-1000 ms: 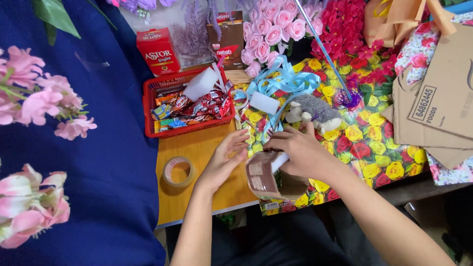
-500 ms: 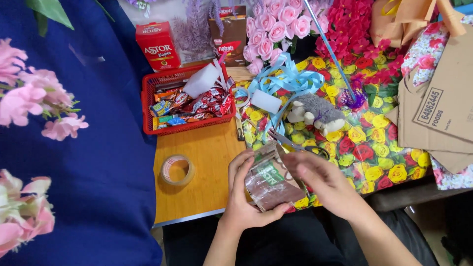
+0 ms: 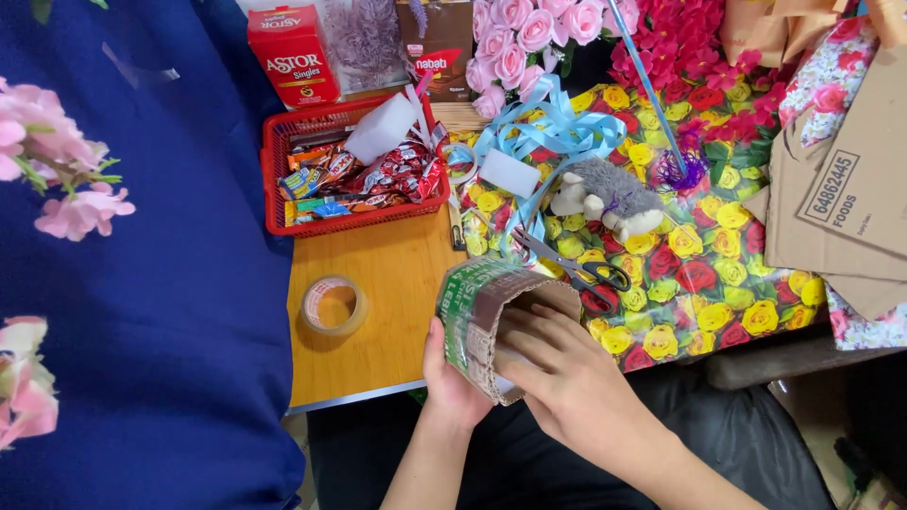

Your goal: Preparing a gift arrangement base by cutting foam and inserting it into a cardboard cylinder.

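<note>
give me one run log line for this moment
left hand: grips cardboard ring | right hand: fingers inside ring | nearby: scissors, tape roll
</note>
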